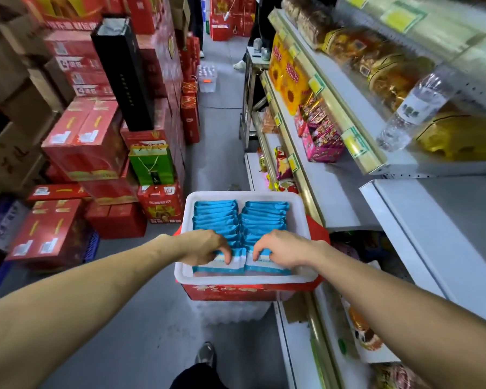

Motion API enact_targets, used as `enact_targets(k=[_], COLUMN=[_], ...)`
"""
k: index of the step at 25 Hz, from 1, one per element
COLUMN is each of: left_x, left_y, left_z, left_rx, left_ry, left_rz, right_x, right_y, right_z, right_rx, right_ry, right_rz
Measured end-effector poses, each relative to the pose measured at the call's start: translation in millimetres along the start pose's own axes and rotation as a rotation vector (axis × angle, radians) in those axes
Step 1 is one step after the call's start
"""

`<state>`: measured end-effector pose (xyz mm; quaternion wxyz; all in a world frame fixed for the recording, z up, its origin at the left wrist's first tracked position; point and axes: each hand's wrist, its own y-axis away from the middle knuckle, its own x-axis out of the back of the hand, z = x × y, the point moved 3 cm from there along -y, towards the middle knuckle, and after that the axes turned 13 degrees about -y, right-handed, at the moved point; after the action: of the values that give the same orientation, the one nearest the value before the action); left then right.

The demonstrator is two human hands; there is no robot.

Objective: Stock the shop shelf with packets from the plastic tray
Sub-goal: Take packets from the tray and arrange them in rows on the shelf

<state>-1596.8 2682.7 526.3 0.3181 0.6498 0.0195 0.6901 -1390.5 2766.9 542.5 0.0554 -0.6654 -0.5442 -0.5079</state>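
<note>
Head view, pickup step: curling the fingers (225, 256) of the left hand (205, 247) and the right hand (281, 247) over the top edges of the nearest blue packets (218, 266), one hand per row, apparently pinching them. Beyond the fingertips, two full rows standing in the white plastic tray (244, 195), perched on a red carton (236, 292). Right of the fingers, the shop shelf (331, 192). Next, probably: tightening the pinch, lifting a bunch clear of the rim, swinging right without spilling.
</note>
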Motion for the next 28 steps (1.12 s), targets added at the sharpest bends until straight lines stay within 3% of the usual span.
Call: enact_targets(k=[7,12,17,22,28], left_x=[175,332,458,543,603], left_y=[3,23,32,8,-67], left_z=[-32,-29,6,57,163], left_rx=[0.024,0.005,-0.102,-0.267,-0.506], left_ry=[-0.165,-0.224,-0.244,-0.128,-0.248], left_rz=[0.237,0.483,0.577,0.597,0.537], right_x=[166,301,391,435,415], right_y=[19,91,184,291,435], right_z=[-49,-95,-100,-68,-24], right_rx=[0.017,0.012,-0.025,-0.105,-0.334], right_ry=[0.165,0.246,0.226,0.207,0.123], right_rz=[0.242,0.473,0.596,0.674,0.799])
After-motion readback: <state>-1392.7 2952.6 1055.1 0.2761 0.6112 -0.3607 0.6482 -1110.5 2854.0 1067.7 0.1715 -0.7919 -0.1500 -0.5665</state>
